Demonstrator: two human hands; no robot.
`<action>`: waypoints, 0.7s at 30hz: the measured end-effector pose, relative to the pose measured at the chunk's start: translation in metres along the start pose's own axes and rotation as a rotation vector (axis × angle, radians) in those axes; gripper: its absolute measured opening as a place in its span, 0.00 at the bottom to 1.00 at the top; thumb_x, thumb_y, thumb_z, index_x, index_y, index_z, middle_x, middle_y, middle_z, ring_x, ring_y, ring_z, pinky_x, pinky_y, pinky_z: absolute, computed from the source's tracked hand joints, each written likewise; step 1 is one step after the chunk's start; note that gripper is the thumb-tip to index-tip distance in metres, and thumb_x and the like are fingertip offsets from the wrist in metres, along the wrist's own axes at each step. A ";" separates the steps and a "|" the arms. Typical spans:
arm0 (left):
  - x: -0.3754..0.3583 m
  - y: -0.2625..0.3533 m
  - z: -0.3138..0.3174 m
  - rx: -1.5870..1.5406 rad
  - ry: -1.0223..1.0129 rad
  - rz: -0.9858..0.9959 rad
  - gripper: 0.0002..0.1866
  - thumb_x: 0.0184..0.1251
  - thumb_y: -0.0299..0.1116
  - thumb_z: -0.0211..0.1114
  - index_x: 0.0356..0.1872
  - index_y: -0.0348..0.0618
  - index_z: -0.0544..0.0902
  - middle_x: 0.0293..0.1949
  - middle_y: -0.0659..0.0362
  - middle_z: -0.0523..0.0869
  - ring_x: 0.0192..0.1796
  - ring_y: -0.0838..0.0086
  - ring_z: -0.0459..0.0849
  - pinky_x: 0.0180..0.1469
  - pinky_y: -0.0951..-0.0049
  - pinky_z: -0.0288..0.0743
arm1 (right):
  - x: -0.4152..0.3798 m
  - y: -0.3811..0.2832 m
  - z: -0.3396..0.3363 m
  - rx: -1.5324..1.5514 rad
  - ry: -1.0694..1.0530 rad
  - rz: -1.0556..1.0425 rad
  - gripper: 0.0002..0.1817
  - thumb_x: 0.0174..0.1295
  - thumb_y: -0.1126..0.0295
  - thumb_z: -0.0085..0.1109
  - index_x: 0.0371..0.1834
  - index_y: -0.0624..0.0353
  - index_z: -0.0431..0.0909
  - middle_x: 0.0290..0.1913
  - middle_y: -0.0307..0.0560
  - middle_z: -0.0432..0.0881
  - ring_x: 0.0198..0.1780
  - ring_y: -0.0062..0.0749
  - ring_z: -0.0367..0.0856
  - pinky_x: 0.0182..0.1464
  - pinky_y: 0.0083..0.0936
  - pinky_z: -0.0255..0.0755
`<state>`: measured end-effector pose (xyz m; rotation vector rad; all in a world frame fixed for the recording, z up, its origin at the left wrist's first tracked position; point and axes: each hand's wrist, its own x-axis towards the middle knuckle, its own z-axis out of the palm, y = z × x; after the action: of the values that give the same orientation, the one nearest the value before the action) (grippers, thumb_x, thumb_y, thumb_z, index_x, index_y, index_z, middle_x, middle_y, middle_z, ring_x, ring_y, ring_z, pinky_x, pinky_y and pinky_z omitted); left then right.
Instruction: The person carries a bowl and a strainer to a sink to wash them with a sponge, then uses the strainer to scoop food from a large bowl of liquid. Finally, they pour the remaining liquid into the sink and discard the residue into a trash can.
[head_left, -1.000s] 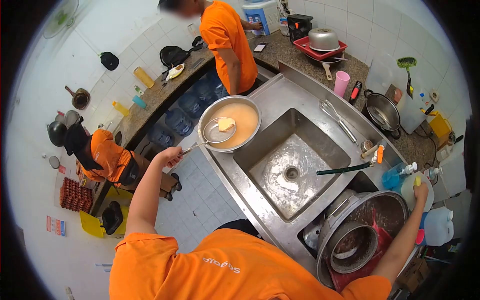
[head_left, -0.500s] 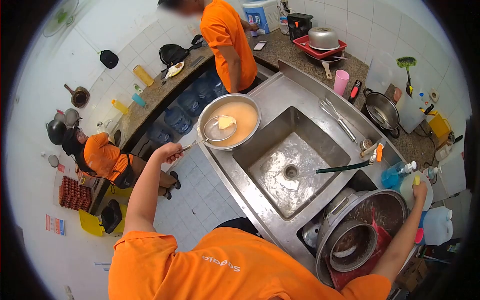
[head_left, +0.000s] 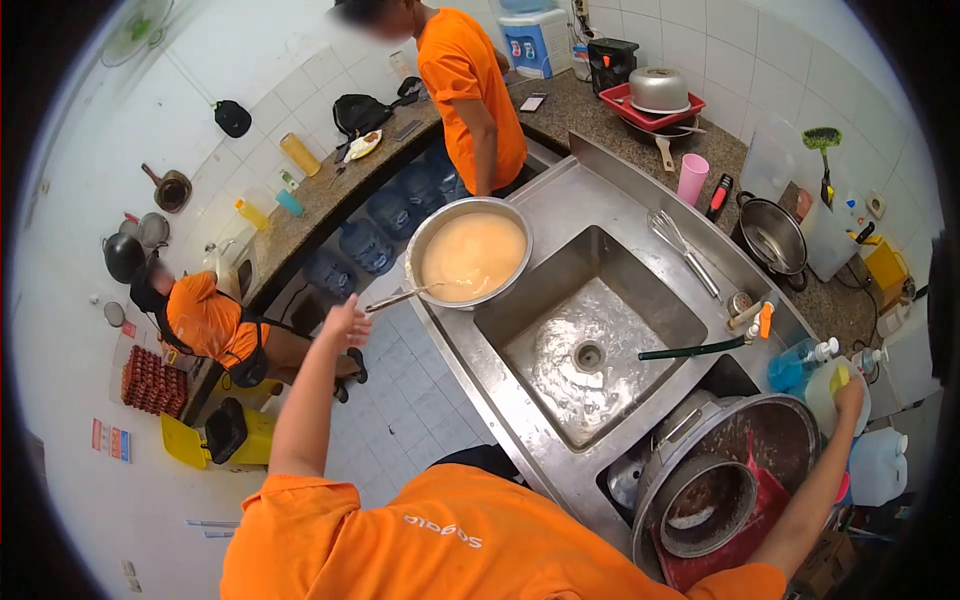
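Observation:
My left hand point(head_left: 346, 323) is open beside the handle of a strainer point(head_left: 396, 298), its fingers apart and not closed on it. The strainer's head is sunk out of sight in the cloudy, pale orange liquid point(head_left: 480, 250). That liquid is in a round metal bowl point(head_left: 412, 243) at the far left corner of the steel counter. Out to the right, my right hand point(head_left: 850, 395) is closed on a small yellow thing point(head_left: 838, 378) that looks like a sponge, beside a whitish container point(head_left: 822, 396) and a blue soap bottle point(head_left: 795, 368).
An empty steel sink point(head_left: 590, 355) lies in the middle, with a whisk point(head_left: 685, 255) and a green hose point(head_left: 690, 350) around it. Large dirty pots point(head_left: 650, 500) stand at the lower right. One person point(head_left: 470, 90) stands behind the bowl, another point(head_left: 215, 320) at the left counter.
My left hand has let go of the strainer handle and opened. The strainer's head, with a pale lump in it before, has gone under the liquid. My right hand still grips the yellow thing.

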<state>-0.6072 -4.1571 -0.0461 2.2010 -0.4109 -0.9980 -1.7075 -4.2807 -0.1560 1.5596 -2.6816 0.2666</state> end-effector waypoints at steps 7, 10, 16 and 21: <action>-0.005 -0.189 0.034 -0.037 -0.015 -0.205 0.26 0.74 0.56 0.55 0.48 0.39 0.79 0.42 0.52 0.88 0.40 0.64 0.87 0.39 0.58 0.82 | 0.023 0.035 0.011 -0.066 -0.392 -0.198 0.19 0.68 0.65 0.52 0.55 0.67 0.77 0.54 0.66 0.81 0.58 0.57 0.79 0.59 0.45 0.71; -0.050 -0.198 0.074 0.047 -0.097 -0.179 0.21 0.74 0.50 0.57 0.49 0.40 0.79 0.43 0.53 0.88 0.40 0.66 0.87 0.39 0.61 0.82 | 0.087 0.225 0.116 0.079 -0.597 -0.278 0.23 0.67 0.62 0.53 0.60 0.67 0.76 0.58 0.65 0.81 0.60 0.54 0.78 0.62 0.41 0.69; -0.089 -0.170 0.132 0.303 -0.410 0.064 0.17 0.73 0.44 0.60 0.48 0.41 0.82 0.43 0.56 0.89 0.39 0.71 0.88 0.39 0.69 0.81 | 0.065 0.093 0.089 0.031 -0.679 -0.063 0.26 0.64 0.60 0.58 0.63 0.64 0.76 0.63 0.60 0.79 0.63 0.52 0.76 0.64 0.39 0.67; -0.122 -0.120 0.172 0.358 -0.701 0.175 0.15 0.75 0.40 0.58 0.52 0.43 0.81 0.45 0.57 0.88 0.41 0.72 0.87 0.41 0.71 0.80 | 0.015 0.004 -0.003 0.123 -0.782 -0.265 0.26 0.61 0.64 0.59 0.61 0.66 0.77 0.61 0.56 0.80 0.56 0.46 0.79 0.60 0.38 0.69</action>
<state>-0.8157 -4.0843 -0.1451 1.9968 -1.1511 -1.6857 -1.7185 -4.2912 -0.1523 2.4390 -2.9300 -0.2516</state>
